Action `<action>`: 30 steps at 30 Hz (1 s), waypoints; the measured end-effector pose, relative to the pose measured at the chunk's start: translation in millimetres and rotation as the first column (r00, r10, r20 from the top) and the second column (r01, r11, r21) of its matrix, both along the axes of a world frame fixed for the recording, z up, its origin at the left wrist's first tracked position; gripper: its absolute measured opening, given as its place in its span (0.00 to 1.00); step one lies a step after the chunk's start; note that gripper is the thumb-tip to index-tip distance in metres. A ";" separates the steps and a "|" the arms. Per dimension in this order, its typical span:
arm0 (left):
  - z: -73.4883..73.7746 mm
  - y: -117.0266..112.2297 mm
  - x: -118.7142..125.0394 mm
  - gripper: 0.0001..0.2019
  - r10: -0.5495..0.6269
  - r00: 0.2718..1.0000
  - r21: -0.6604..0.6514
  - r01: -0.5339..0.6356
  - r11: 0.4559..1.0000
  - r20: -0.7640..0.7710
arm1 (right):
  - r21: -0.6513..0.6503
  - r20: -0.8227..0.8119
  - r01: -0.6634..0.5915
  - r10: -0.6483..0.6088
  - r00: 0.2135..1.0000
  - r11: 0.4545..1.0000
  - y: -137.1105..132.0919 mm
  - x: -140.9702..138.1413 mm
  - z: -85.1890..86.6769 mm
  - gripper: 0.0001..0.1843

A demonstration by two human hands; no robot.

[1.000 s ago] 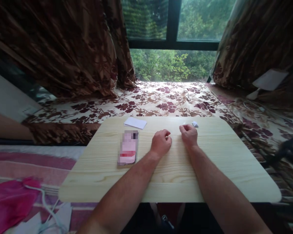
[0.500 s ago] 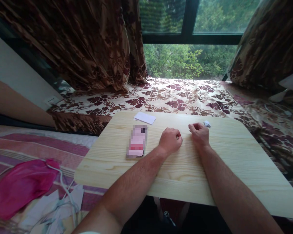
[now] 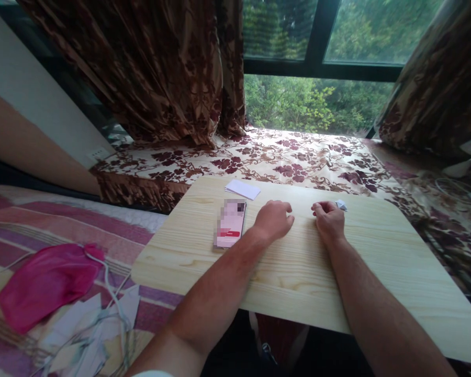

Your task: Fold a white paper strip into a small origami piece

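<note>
My left hand (image 3: 273, 220) rests on the wooden table (image 3: 298, 277), its fingers bent and the thumb standing apart from the index finger, with nothing seen between them. To its right lies my right hand (image 3: 328, 220), closed, the fingertips pressed together; whether they pinch anything is hidden. Just behind the right hand sits a small folded piece of white paper (image 3: 340, 204). A phone (image 3: 231, 225) with a pink screen, partly blurred out, lies left of my left hand. Beyond the phone is a small stack of white paper slips (image 3: 242, 189).
On the striped bed (image 3: 149, 262) at the left are a pink cloth bag (image 3: 49, 285), white cables and paper scraps (image 3: 90, 324). A flower-patterned window ledge (image 3: 290, 157) runs behind the table. Curtains (image 3: 160, 68) hang beside the window; a white lamp (image 3: 461, 165) stands far right.
My left hand has loosened from a closed curl, and its thumb and fingers are now apart. My right hand stays closed. The whole view has shifted slightly, moving the table rightward.
</note>
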State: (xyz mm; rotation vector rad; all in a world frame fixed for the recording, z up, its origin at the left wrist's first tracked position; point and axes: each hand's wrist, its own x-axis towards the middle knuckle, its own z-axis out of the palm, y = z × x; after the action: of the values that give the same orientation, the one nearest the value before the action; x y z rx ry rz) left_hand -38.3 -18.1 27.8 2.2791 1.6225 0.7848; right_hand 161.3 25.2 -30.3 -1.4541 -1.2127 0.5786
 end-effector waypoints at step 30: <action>-36.3 121.5 -225.7 0.30 0.005 0.995 -0.142 0.008 0.990 0.095 | -0.040 0.103 -0.012 0.016 0.995 0.999 -4.4 -5.9 8.1 0.11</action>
State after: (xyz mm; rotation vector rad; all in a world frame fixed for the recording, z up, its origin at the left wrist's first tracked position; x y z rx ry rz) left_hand -264.0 103.4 -8.5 2.1119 1.5811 0.7411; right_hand 155.4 20.9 -22.1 -1.5251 -1.2997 0.5452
